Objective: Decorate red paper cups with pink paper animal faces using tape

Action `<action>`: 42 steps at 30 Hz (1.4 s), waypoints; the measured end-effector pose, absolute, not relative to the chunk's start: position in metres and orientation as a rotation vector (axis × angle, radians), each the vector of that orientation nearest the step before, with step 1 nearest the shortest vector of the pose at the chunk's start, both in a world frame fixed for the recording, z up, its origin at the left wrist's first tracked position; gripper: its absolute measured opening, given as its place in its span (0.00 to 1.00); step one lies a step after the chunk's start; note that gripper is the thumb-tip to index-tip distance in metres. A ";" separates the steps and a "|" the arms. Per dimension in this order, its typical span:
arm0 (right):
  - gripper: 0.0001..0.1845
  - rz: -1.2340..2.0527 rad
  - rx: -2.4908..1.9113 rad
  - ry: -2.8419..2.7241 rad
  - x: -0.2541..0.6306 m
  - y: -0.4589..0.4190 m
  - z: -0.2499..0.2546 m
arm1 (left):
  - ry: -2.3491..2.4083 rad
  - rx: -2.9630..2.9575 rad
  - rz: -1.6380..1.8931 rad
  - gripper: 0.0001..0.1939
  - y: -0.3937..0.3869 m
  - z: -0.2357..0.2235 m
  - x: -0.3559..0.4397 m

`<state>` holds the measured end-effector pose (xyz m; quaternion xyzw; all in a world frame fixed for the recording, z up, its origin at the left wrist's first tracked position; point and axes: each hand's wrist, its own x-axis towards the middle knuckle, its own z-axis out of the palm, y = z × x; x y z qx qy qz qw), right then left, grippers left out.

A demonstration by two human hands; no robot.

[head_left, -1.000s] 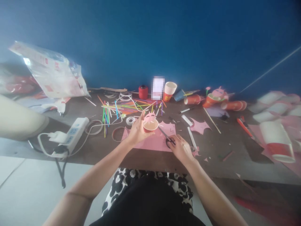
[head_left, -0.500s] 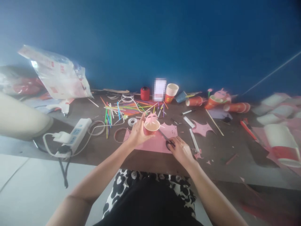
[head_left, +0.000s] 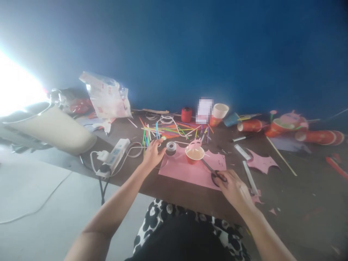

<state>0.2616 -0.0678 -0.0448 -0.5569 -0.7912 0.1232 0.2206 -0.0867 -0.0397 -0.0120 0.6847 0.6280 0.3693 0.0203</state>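
My left hand (head_left: 152,155) is off the cup, thumb and fingers apart with nothing between them, just left of a small white tape roll (head_left: 171,146). The red paper cup (head_left: 191,160), with a pink paper cutout (head_left: 195,144) at its rear rim, stands upright on a pink paper sheet (head_left: 179,172). Dark-handled scissors (head_left: 217,177) are in my right hand (head_left: 235,186), which grips them by the handles. Their blades (head_left: 207,164) point up-left and reach close to the cup.
Coloured straws (head_left: 168,129) lie heaped behind the left hand. A power strip (head_left: 116,154) with cables sits at left, near a plastic bag (head_left: 107,96). Stacked cups (head_left: 220,110) stand at the back. Pink scraps (head_left: 262,161), a white strip (head_left: 250,177) and red cups (head_left: 285,127) lie right.
My left hand has let go of the paper cup and moved left towards the tape roll. The cup now stands on the pink sheet. The camera view has turned left.
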 end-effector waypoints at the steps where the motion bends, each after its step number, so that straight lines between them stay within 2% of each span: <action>1: 0.08 0.352 -1.517 -2.189 0.261 -0.070 -0.045 | 1.938 2.149 1.072 0.14 -0.036 -0.012 -0.089; 9: 0.05 0.398 -1.396 -2.174 0.254 -0.084 -0.044 | 1.876 2.387 0.571 0.10 -0.014 -0.018 -0.070; 12: 0.05 0.430 -1.385 -2.162 0.255 -0.087 -0.039 | 1.878 2.382 0.547 0.07 -0.009 -0.022 -0.068; 17: 0.05 0.436 -1.386 -2.161 0.256 -0.088 -0.036 | 1.876 2.360 0.566 0.09 -0.002 -0.028 -0.071; 22: 0.05 0.452 -1.367 -2.164 0.253 -0.091 -0.037 | 1.895 2.339 0.571 0.07 0.000 -0.030 -0.069; 25: 0.05 0.467 -1.353 -2.145 0.251 -0.094 -0.037 | 1.944 2.318 0.667 0.07 -0.010 -0.015 -0.068; 28: 0.05 0.519 -1.327 -2.125 0.249 -0.097 -0.032 | 1.887 2.110 1.028 0.07 -0.035 0.008 -0.064; 34: 0.05 0.768 -1.217 -2.021 0.233 -0.107 0.000 | 1.203 1.356 1.370 0.09 -0.110 0.028 -0.028; 36: 0.10 0.857 -1.129 -1.934 0.224 -0.110 0.014 | 1.043 1.287 1.392 0.08 -0.126 0.027 -0.010; 40: 0.31 1.057 -1.007 -1.788 0.211 -0.109 0.030 | 0.837 1.219 1.270 0.07 -0.135 0.023 0.021; 42: 0.32 1.141 -1.007 -1.755 0.210 -0.108 0.030 | 0.806 1.105 1.173 0.07 -0.132 0.020 0.032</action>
